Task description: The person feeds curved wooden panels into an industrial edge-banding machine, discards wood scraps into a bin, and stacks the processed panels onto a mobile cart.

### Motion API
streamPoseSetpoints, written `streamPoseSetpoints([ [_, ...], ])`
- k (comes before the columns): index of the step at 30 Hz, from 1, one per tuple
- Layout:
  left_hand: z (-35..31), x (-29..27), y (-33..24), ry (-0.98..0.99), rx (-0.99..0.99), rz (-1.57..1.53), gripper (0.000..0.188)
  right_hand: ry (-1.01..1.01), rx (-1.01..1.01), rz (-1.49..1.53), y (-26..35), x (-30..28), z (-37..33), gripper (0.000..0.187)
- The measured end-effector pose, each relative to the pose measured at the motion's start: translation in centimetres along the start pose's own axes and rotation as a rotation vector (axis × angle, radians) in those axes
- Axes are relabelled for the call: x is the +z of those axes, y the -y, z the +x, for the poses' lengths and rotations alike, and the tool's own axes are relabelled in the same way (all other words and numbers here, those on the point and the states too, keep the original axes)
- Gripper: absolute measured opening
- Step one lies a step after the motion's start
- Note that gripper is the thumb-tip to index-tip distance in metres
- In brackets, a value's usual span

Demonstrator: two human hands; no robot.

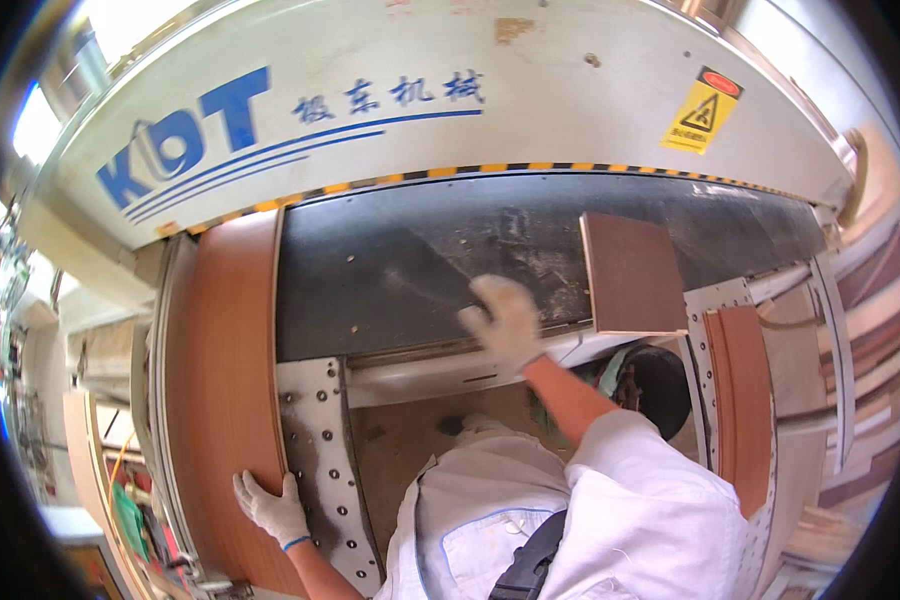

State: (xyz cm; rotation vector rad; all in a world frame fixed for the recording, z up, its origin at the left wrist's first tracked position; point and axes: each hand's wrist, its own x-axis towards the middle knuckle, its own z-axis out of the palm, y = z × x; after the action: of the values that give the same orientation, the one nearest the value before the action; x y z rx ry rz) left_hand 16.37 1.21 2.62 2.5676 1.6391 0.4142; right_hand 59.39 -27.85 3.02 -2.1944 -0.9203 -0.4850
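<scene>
My left hand (268, 508), in a white glove, rests flat on the near end of a long reddish-brown wood panel (225, 380) that runs up the left side of the machine. Over the black conveyor belt (410, 270) my gloved right hand (505, 322) is stretched out and blurred, fingers apart, holding nothing. A small dark brown panel (632, 272) lies on the belt just right of that hand, not touched by it.
A large white machine housing (450, 90) with a yellow and black striped edge hangs over the belt. A perforated metal plate (322, 450) lies beside the long panel. Another reddish panel (745, 400) and stacked boards (870, 340) stand at the right.
</scene>
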Motion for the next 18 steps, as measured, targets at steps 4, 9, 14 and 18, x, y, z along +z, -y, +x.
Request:
streamPoseSetpoints([
  [4,1.6,0.8,-0.6,0.061,-0.025,0.113,0.103,-0.206,0.289,-0.613,-13.3,-15.2,-0.2,0.030],
  [9,1.8,1.1,-1.7,0.057,-0.035,0.081,0.105,-0.057,0.990,-0.767,-23.9,-21.6,-5.5,0.088],
  [14,2.4,0.8,-2.0,0.021,-0.026,0.077,0.105,0.145,0.865,-0.453,-19.2,-12.9,1.9,0.099],
  [18,2.4,-0.3,-2.3,0.024,-0.070,0.072,0.103,0.272,0.627,-0.406,-14.1,-1.9,10.3,0.100],
])
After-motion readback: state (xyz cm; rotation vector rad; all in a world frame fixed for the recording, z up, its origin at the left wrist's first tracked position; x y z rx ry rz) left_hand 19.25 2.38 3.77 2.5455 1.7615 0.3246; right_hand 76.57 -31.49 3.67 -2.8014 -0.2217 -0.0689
